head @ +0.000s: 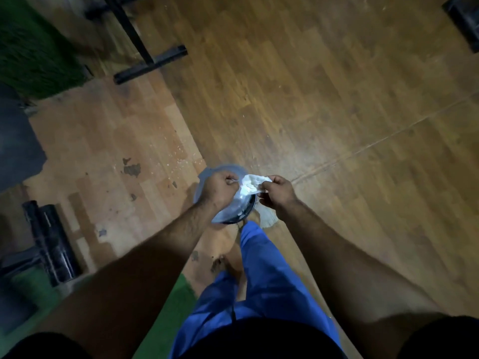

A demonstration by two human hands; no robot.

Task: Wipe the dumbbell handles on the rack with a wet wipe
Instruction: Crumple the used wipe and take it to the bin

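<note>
A crumpled white wet wipe (251,184) is stretched between my two hands at waist height over the wooden floor. My left hand (219,189) pinches its left end with curled fingers. My right hand (277,194) pinches its right end. Under my left hand sits a round grey-blue container (228,211) with a dark rim, partly hidden by my wrist; how it is carried is hidden. No dumbbell handle or rack is clearly visible in this view.
A black metal frame (150,62) lies on the floor at upper left beside green turf (33,53). Dark gym equipment (51,242) stands at the left edge. Another dark object (464,19) is at the top right corner. My blue trousers (259,294) fill the bottom centre.
</note>
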